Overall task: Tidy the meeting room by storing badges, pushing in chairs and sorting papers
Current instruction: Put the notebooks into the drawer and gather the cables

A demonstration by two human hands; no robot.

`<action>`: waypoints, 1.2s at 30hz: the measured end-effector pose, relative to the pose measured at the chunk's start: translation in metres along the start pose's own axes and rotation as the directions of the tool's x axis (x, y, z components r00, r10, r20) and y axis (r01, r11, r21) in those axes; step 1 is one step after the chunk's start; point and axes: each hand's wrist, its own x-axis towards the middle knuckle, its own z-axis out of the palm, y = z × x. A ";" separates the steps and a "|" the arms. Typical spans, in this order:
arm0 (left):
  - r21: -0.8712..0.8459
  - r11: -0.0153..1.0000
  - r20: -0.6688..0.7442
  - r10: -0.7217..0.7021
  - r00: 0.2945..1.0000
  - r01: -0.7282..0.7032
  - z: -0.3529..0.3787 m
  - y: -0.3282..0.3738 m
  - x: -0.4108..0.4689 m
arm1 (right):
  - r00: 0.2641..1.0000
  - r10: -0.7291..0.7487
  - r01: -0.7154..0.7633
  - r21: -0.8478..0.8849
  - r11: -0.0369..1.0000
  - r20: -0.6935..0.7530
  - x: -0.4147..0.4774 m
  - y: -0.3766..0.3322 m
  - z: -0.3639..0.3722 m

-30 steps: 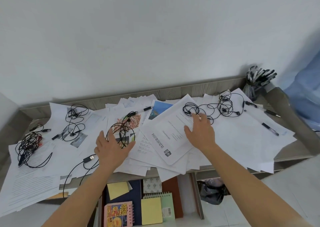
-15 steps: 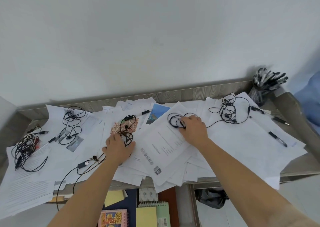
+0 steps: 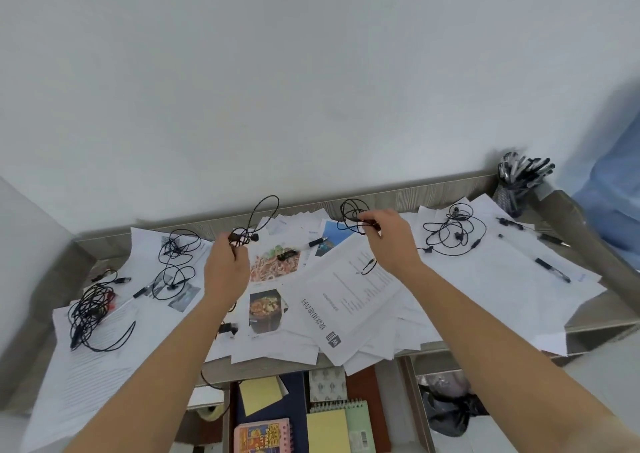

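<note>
Loose white papers (image 3: pixel 467 279) cover the grey desk (image 3: pixel 398 198), some printed with text or food photos. My left hand (image 3: pixel 227 272) grips a black earphone cable (image 3: pixel 258 224) and holds it lifted above the sheets. My right hand (image 3: pixel 389 241) pinches a second black cable (image 3: pixel 351 212), also raised off the papers, its tail dangling to the text sheet (image 3: pixel 349 300). Both hands hover over the middle of the desk.
More tangled black cables lie at the left (image 3: pixel 88 314), left centre (image 3: pixel 176 258) and right (image 3: pixel 450 234). Pens (image 3: pixel 552 275) lie on the sheets, and a pen cup (image 3: pixel 516 189) stands at the back right. Notebooks and sticky pads (image 3: pixel 329 428) sit below the desk's front edge.
Both hands went from resting flat on the papers to closing on a cable each, then lifted the cables up off the sheets.
</note>
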 end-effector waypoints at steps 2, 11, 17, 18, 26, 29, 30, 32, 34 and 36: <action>-0.232 0.971 -0.025 -0.056 0.998 0.048 -0.028 0.017 0.005 | 0.999 -0.009 0.012 0.075 0.997 -0.052 -0.005 -0.022 0.000; -0.862 0.502 0.054 -0.047 0.997 0.071 -0.137 0.092 -0.013 | 0.950 -0.112 0.168 0.176 0.970 -0.291 -0.014 -0.125 -0.018; -0.953 0.263 0.168 0.054 0.984 0.148 -0.161 0.110 -0.040 | 0.900 -0.140 0.190 0.083 0.978 -0.414 -0.022 -0.153 -0.044; -0.955 0.235 0.197 0.050 0.979 0.180 -0.157 0.108 -0.044 | 0.910 -0.127 0.162 0.056 0.985 -0.395 -0.024 -0.150 -0.045; -0.815 0.348 0.397 -0.245 0.885 0.462 -0.058 0.028 -0.093 | 0.965 0.182 -0.216 -0.172 0.961 -0.189 -0.067 -0.079 -0.032; -0.649 0.584 0.401 -0.281 0.872 0.487 -0.017 -0.009 -0.121 | 0.945 0.301 -0.319 -0.152 0.936 -0.127 -0.090 -0.053 -0.020; -0.583 0.655 0.404 -0.280 0.871 0.480 -0.005 -0.018 -0.129 | 0.944 0.319 -0.327 -0.141 0.934 -0.082 -0.097 -0.047 -0.016; -0.495 0.743 0.421 -0.248 0.873 0.450 0.015 -0.032 -0.143 | 0.933 0.348 -0.337 -0.115 0.934 0.089 -0.103 -0.031 -0.008; -0.427 0.808 0.444 -0.204 0.872 0.406 0.030 -0.043 -0.156 | 0.861 0.394 -0.379 -0.110 0.919 0.322 -0.110 -0.014 -0.001; -0.323 0.878 0.457 -0.181 0.871 0.353 0.041 -0.054 -0.166 | 0.794 0.423 -0.407 -0.136 0.903 0.437 -0.114 0.004 0.000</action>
